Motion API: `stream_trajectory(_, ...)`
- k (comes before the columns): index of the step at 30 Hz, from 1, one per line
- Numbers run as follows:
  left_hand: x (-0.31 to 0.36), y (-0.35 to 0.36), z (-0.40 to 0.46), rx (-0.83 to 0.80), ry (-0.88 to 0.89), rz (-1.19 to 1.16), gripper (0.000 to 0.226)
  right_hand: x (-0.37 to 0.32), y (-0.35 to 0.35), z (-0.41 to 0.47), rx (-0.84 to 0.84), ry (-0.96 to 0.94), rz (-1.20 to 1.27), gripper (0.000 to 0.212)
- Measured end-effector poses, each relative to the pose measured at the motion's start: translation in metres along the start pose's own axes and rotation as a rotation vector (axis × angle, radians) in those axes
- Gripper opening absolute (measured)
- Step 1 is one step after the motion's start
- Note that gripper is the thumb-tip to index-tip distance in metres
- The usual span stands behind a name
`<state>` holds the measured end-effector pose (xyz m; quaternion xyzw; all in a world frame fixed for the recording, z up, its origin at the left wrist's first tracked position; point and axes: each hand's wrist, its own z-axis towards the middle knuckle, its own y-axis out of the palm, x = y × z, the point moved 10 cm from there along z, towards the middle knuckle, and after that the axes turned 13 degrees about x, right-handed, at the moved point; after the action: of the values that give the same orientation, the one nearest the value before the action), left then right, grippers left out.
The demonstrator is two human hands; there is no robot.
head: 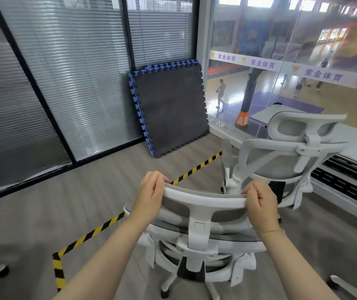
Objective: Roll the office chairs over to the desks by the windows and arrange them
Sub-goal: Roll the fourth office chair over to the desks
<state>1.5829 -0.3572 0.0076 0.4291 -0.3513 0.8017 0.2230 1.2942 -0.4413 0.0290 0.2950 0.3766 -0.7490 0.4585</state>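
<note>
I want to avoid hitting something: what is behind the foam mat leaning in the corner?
Behind the foam mat stand the blinds and a black window frame. The wall base it covers cannot be seen.

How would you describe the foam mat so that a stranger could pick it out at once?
Find the corner where the blinds meet the window. The foam mat leans there upright on the floor, beyond both chairs. It alone is a dark square with blue jigsaw edges.

Bright, even daylight coming in through the window (292, 61) at far right, glare streaking across the blinds (75, 72) at left, motion blur smearing the far right, straight lines bowing at the edges, shadows lying faint on the floor (86, 202).
</note>
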Motion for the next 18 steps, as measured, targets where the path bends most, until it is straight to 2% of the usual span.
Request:
stream_trajectory(5, 0.004, -0.004, -0.003, 0.042, 0.028, 0.035, 0.036, -0.004, 0.003, 0.000, -0.200, 0.020, -0.118, 0.027)
stream_trajectory(10, 0.018, -0.012, -0.010, 0.063, 0.104, 0.228, 0.035, -0.016, 0.012, 0.004, -0.449, 0.018, -0.290, 0.027)
stream_trajectory(14, 0.016, -0.030, -0.038, 0.024, 0.055, 0.332, 0.043, -0.066, 0.041, -0.005, -0.545, -0.214, -0.363, 0.017)
stream_trajectory(18, -0.014, -0.084, -0.082, 0.098, -0.054, 0.465, 0.047, -0.108, 0.085, -0.042, -0.638, -0.367, -0.370, 0.041)
